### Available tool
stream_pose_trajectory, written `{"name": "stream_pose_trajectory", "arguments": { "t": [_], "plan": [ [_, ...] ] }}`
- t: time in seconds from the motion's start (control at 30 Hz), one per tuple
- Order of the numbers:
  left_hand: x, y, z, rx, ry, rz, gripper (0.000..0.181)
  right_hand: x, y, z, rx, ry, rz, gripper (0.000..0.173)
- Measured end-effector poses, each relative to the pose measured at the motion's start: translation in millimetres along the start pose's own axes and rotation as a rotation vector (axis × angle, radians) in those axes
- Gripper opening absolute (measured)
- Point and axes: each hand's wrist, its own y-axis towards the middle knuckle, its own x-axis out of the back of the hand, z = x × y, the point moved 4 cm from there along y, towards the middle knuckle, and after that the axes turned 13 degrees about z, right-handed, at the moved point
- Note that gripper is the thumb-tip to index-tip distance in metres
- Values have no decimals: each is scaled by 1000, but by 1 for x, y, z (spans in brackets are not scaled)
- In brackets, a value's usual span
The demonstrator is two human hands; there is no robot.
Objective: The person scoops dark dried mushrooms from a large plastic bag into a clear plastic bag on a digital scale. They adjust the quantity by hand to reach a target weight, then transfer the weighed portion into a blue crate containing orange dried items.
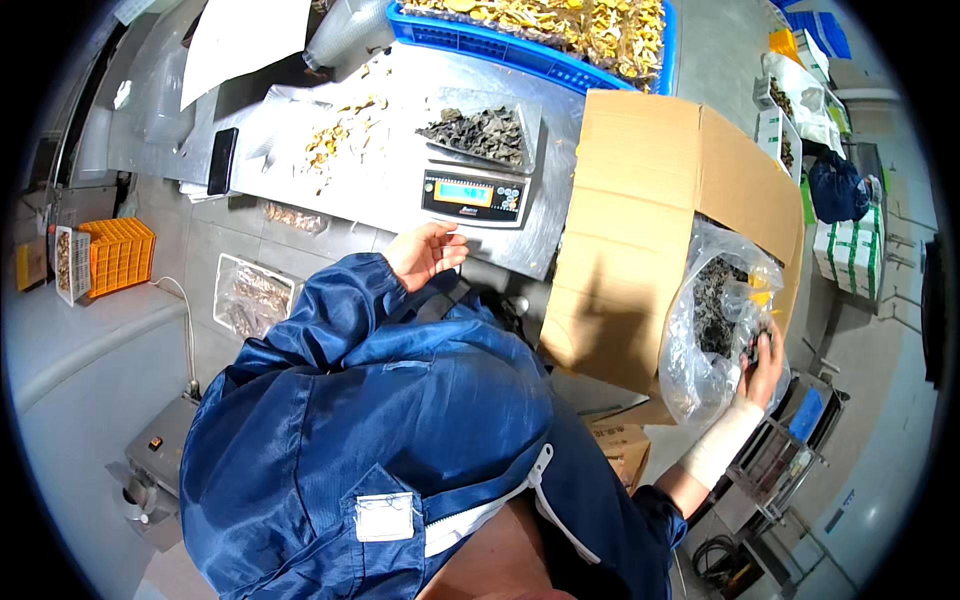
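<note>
My left hand (427,255) is empty, fingers loosely bent and apart, just off the steel table's front edge below a digital scale (474,197). On the scale's pan a clear plastic tray (531,124) holds dark dried fungus pieces (480,133). The lit display bears digits. Far to the right, my right hand (763,367) is at the mouth of a clear plastic bag (686,375), its fingers curled around a few dark pieces. More dark dried fungus (712,307) lies inside this bag, which sits in an open cardboard box (630,225).
A blue plastic crate (487,49) of yellow dried pieces stands at the back. Yellow scraps (330,142), a phone (223,161) and clear plastic trays (169,97) are on the steel table (390,202). On the left are a white basket (255,292) and an orange crate (124,255).
</note>
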Motion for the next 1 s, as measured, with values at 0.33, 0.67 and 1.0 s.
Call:
{"name": "stream_pose_trajectory", "arguments": {
  "t": [0.33, 0.67, 1.0],
  "plan": [
    [10, -23, -58, -204, 41, -24, 26, -237, 27, 83, 35, 72, 708, 32],
    [29, -37, -56, -279, -109, 22, 27, -422, 85, 49, 88, -355, 995, 30],
    [51, -49, -52, -340, -213, -83, 24, -469, 107, 18, 637, -916, 994, 36]
  ]
}}
